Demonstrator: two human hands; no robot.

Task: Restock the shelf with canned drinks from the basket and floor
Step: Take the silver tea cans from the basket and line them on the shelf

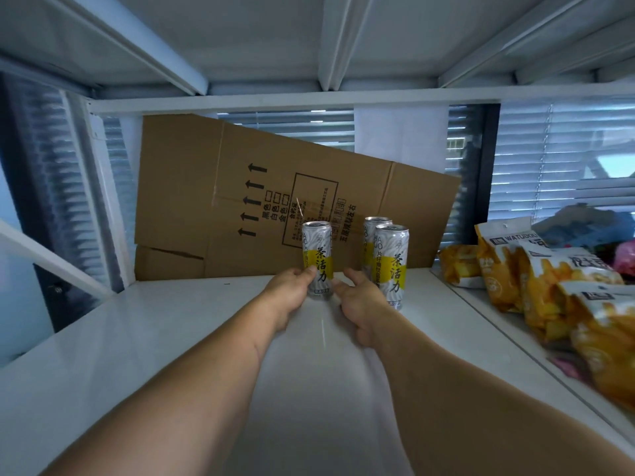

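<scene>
Three tall silver-and-yellow drink cans stand upright on the white shelf [144, 338]. The left can [317, 255] is between my two hands. My left hand [290, 293] touches its lower left side with fingertips curled on it. My right hand [357, 304] lies just right of its base, fingers apart, and I cannot tell whether they touch the can. A second can [392, 262] stands right of my right hand, and a third can [374, 224] is partly hidden behind it. No basket or floor is in view.
A flattened cardboard box [240, 201] leans against the back of the shelf behind the cans. Orange snack bags [536, 286] fill the neighbouring shelf section on the right. Another shelf board [309, 46] hangs close overhead. Window blinds show behind.
</scene>
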